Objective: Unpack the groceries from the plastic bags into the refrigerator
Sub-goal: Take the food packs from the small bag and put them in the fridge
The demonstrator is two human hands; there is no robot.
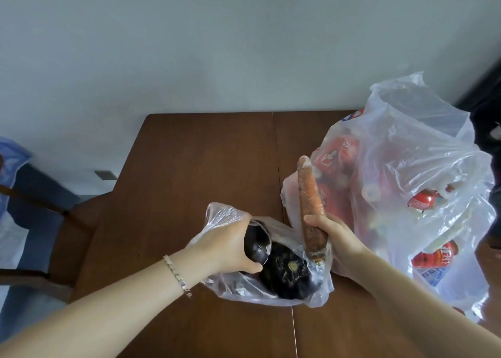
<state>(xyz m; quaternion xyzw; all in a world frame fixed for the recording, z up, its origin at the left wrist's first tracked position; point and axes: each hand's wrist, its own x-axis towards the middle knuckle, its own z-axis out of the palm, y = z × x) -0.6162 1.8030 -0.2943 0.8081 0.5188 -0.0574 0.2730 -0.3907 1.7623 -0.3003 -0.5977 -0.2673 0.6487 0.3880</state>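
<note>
A small clear plastic bag (320,290) lies open on the brown table (206,162). My left hand (225,243) grips a dark purple eggplant (254,246) at the bag's mouth. A second dark eggplant (287,273) lies inside the bag. My right hand (336,238) grips the thick end of a long orange carrot (307,192), held upright above the bag. To the right stands a large clear plastic bag (406,151) with red packages and red-capped items (421,200) inside.
A wooden chair (78,222) stands at the table's left side. A blue-and-white plastic sheet (10,162) hangs at the far left. A pale wall rises behind the table. Something dark stands at the far right edge (488,108).
</note>
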